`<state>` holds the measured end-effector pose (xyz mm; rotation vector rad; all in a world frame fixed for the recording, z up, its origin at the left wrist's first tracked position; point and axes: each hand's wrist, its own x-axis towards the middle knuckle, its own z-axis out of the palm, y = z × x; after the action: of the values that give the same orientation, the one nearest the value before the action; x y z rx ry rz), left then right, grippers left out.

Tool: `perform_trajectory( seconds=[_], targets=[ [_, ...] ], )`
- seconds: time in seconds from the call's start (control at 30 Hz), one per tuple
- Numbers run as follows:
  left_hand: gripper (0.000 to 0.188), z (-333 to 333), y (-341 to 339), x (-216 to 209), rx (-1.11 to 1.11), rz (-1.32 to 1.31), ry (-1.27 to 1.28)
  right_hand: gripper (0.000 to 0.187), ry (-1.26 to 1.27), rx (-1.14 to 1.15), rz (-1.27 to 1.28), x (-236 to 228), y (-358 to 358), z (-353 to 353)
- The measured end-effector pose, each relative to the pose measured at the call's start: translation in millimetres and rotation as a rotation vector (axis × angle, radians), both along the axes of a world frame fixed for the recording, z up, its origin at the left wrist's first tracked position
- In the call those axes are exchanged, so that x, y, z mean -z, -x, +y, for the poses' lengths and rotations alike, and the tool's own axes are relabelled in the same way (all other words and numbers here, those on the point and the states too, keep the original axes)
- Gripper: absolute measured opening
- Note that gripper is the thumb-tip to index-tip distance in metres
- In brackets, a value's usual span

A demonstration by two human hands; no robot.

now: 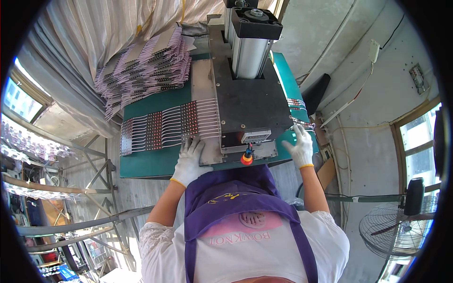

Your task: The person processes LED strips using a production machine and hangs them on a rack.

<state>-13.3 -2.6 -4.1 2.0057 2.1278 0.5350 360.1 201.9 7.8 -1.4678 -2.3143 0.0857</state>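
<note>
My left hand [188, 159], in a white knitted glove, lies with fingers stretched at the near edge of a panel of LED module strips [154, 131]. The strips are dark boards with reddish dots, joined by pale wires. They run over a metal plate [204, 85] and under a black press machine [255, 106], which hides their middle. More module strips [302, 123] come out on the machine's right side. My right hand [300, 147], gloved alike, is beside them with thumb and fingers apart; its fingertips reach the nearest strip. I cannot tell whether they touch it.
A tall pile of wired module strips [146, 66] stands at the back left of the green table [141, 166]. A red and yellow button [246, 159] sticks out at the machine's front. A metal cylinder [248, 56] rises above it. A fan [396, 228] stands at the right.
</note>
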Motion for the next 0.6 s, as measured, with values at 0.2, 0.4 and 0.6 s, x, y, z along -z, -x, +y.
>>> perform_trajectory(
  seconds=[0.2, 0.4, 0.6],
  targets=[
    [0.099, 2.4, -0.6, -9.1, 0.018, 0.006, 0.019, 0.090, 0.029, 0.409, -0.038, 5.7, -12.7, -8.5],
    [0.095, 5.4, -2.5, -12.3, 0.054, 0.020, 0.039, 0.066, 0.211, -0.379, 0.158, -35.1, 9.6, -26.0],
    [0.094, 4.6, -5.3, -17.7, 0.010, 0.041, 0.119, 0.056, 0.179, -0.482, -0.065, -15.8, 36.1, -41.8]
  ],
)
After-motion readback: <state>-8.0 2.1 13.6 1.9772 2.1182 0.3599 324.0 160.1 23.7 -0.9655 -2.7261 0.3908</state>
